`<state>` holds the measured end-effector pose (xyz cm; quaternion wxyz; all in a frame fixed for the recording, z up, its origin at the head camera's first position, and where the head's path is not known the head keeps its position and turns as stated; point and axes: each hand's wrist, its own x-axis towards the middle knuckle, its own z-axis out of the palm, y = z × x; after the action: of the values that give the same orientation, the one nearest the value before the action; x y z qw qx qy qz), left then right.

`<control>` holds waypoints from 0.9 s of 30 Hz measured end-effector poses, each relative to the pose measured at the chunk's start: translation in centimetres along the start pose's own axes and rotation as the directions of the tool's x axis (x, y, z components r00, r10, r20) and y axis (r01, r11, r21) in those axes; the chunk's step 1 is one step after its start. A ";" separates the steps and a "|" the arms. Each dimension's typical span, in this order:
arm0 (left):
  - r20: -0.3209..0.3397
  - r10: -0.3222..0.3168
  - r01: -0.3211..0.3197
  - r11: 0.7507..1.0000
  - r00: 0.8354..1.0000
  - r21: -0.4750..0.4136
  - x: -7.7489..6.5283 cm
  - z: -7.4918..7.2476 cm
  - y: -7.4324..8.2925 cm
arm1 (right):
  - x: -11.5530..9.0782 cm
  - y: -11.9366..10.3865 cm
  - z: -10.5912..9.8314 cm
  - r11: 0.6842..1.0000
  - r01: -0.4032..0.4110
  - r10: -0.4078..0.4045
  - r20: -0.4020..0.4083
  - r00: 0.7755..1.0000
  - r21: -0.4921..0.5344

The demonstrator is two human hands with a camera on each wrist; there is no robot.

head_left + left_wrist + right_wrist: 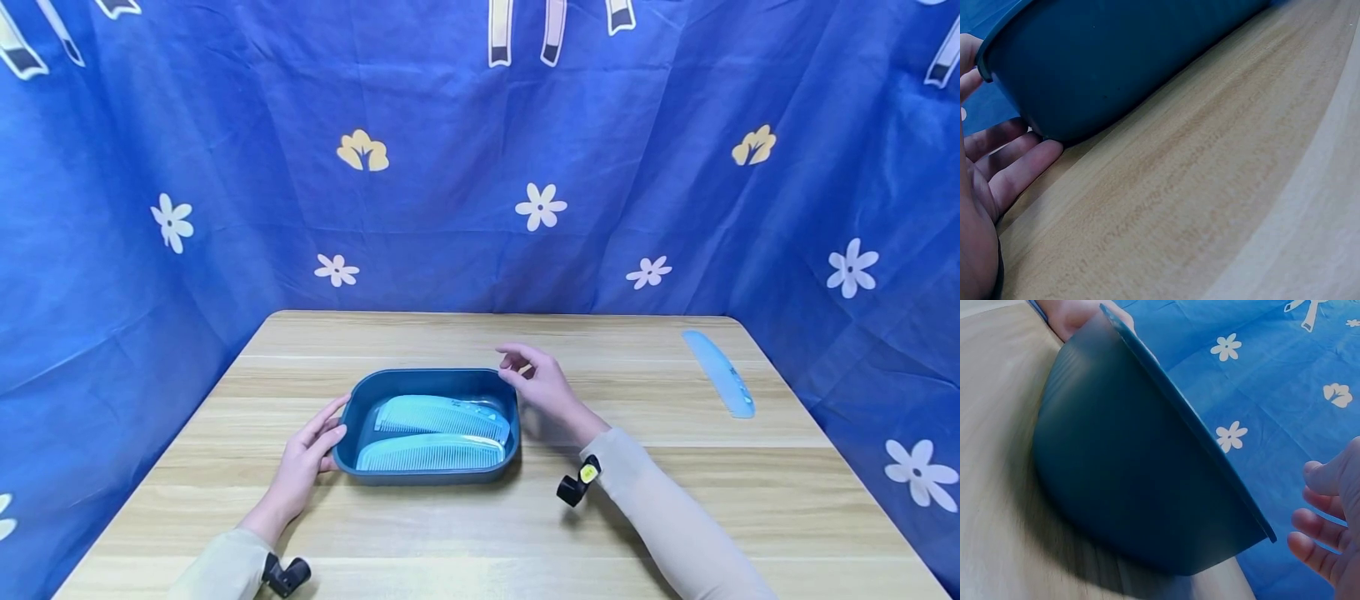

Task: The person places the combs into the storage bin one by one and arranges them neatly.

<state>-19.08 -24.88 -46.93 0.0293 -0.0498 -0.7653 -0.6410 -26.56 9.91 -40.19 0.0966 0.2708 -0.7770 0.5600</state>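
A dark blue plastic basin [427, 478] stands on the table, with two light blue combs in it. One comb [442, 417] lies toward the back, and the other comb [431, 452] lies in front of it. My left hand [302, 458] rests against the basin's left end. In the left wrist view, its lower fingers [1027, 165] touch the outside near the base, while others meet the rim. Beside the back right corner is my right hand [543, 383], its fingers loosely bent. The right wrist view shows those fingers [1319, 531] apart from the basin and holding nothing.
A third light blue comb [718, 373] lies on the wooden table [480, 533] at the far right, near the edge. Behind the table and along its sides hangs a blue curtain [450, 267] with white flowers.
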 end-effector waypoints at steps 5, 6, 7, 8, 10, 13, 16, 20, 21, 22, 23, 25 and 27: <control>0.005 -0.007 0.007 1.000 1.000 0.006 0.0 0.0 -0.1 | -0.4 -0.4 -0.5 0.999 -0.019 0.019 -0.003 1.000 -0.027; 0.001 -0.013 0.013 1.000 1.000 0.005 0.0 0.0 -0.1 | -0.5 -0.4 -0.6 0.999 -0.021 0.021 -0.005 1.000 -0.030; 0.003 -0.013 0.013 1.000 1.000 0.004 0.0 0.0 -0.1 | -0.5 -0.3 -0.6 0.999 -0.021 0.021 -0.007 1.000 -0.035; 0.003 -0.011 0.011 1.000 1.000 0.005 0.0 0.0 -0.1 | -0.6 -0.3 -0.7 0.999 -0.023 0.022 -0.006 1.000 -0.040; 0.002 -0.011 0.011 1.000 1.000 0.006 0.0 0.0 -0.1 | -0.6 -0.2 -0.9 0.999 -0.023 0.023 -0.002 1.000 -0.045; 0.000 -0.014 0.014 1.000 1.000 0.006 0.0 0.0 -0.1 | -0.7 0.0 -1.1 0.998 -0.029 0.029 0.005 1.000 -0.048; 0.000 -0.015 0.015 1.000 1.000 0.007 0.0 0.0 -0.1 | -0.8 0.1 -1.3 0.998 -0.037 0.038 0.004 0.999 -0.046; 0.000 -0.016 0.016 1.000 1.000 0.014 0.0 0.0 -0.1 | -0.9 0.6 -1.7 0.998 -0.045 0.045 -0.003 0.999 -0.039; -0.002 -0.017 0.017 1.000 1.000 0.016 -0.1 0.1 -0.1 | -0.9 0.9 -1.9 0.998 -0.047 0.047 -0.005 0.999 -0.037; -0.003 -0.017 0.018 1.000 1.000 0.019 -0.1 0.1 -0.1 | -0.9 1.3 -2.0 0.998 -0.048 0.048 -0.008 0.999 -0.035; -0.003 -0.017 0.017 1.000 1.000 0.021 -0.1 0.1 -0.2 | -0.9 1.7 -2.1 0.998 -0.051 0.051 -0.011 0.999 -0.036; -0.006 -0.022 0.023 1.000 1.000 0.018 -0.1 0.1 -0.2 | -0.9 2.7 -2.3 0.997 -0.058 0.057 -0.016 0.998 -0.042; -0.010 -0.028 0.028 1.000 1.000 0.012 -0.1 0.1 -0.2 | -1.0 3.7 -2.5 0.997 -0.066 0.065 -0.018 0.998 -0.046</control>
<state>-19.00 -24.83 -47.20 0.0244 -0.0360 -0.7697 -0.6369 -28.08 13.36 -42.73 0.0910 0.2381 -0.7974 0.5470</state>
